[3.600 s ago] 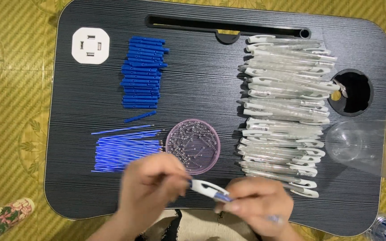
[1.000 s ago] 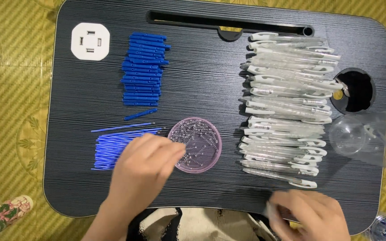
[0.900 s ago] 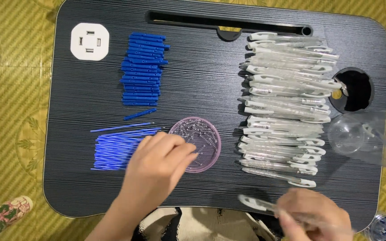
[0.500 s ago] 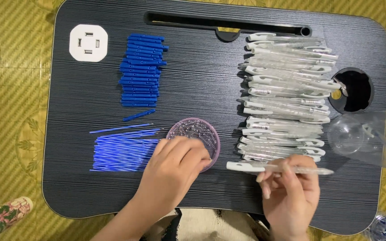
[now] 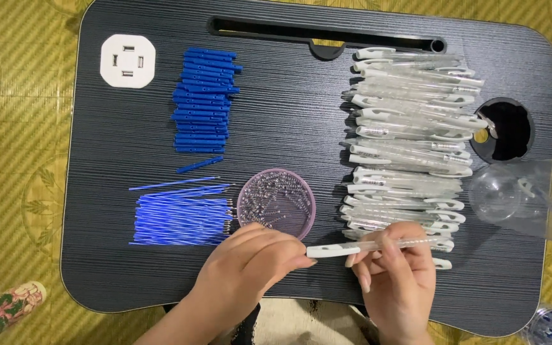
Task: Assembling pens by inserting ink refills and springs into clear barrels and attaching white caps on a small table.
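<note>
My right hand [image 5: 394, 281] holds a clear pen barrel with a white clip [image 5: 378, 246] level over the black lap table [image 5: 289, 128]. The fingertips of my left hand [image 5: 250, 265] touch the white end of that pen. Just above my left hand sits a round pink dish of small metal springs [image 5: 276, 204]. Thin blue ink refills [image 5: 180, 214] lie in a bunch left of the dish. A long stack of clear pen barrels [image 5: 410, 140] fills the right half of the table, directly above my right hand.
A pile of short blue plastic pieces [image 5: 202, 99] lies at the upper left, beside a white socket block [image 5: 128, 59]. A round cup hole [image 5: 503, 128] and a clear plastic bag [image 5: 531, 198] are at the right edge. A slot [image 5: 327, 29] runs along the far edge.
My right hand has brought a pen barrel up from the table's near edge to the middle. My left hand has moved from the spring dish to the pen's white end.
</note>
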